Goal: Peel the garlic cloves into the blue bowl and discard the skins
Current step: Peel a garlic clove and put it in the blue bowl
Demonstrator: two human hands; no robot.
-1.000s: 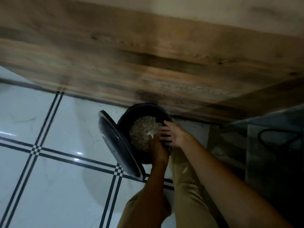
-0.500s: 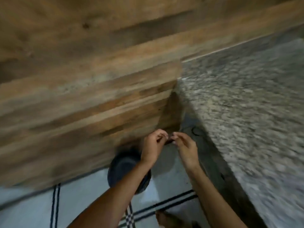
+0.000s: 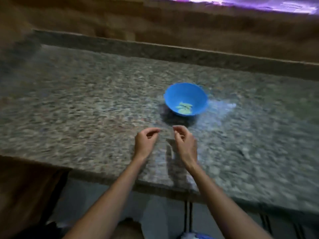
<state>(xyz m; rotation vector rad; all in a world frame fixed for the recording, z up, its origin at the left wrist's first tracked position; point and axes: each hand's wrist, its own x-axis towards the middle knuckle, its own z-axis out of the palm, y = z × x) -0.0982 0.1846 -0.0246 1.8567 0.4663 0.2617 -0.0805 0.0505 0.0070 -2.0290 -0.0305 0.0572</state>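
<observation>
The blue bowl (image 3: 174,97) stands on the speckled stone counter (image 3: 77,109), right of the middle. Several pale peeled garlic cloves (image 3: 184,107) lie in its bottom. My left hand (image 3: 145,142) and my right hand (image 3: 185,144) hover side by side over the counter, just in front of the bowl and apart from it. The fingers of both hands are loosely curled toward the thumbs, and I see nothing held in either. The frame is blurred by motion. No loose skins or unpeeled cloves show on the counter.
A raised stone ledge (image 3: 172,52) and a wooden wall (image 3: 172,23) run behind the counter. The counter's front edge (image 3: 103,175) crosses below my wrists, with tiled floor (image 3: 155,213) beneath. A wooden panel (image 3: 25,187) stands at the lower left.
One second ago both hands were down at a black lidded bin on the floor. My view and hands have since risen to the counter, and the blue bowl has come into sight.
</observation>
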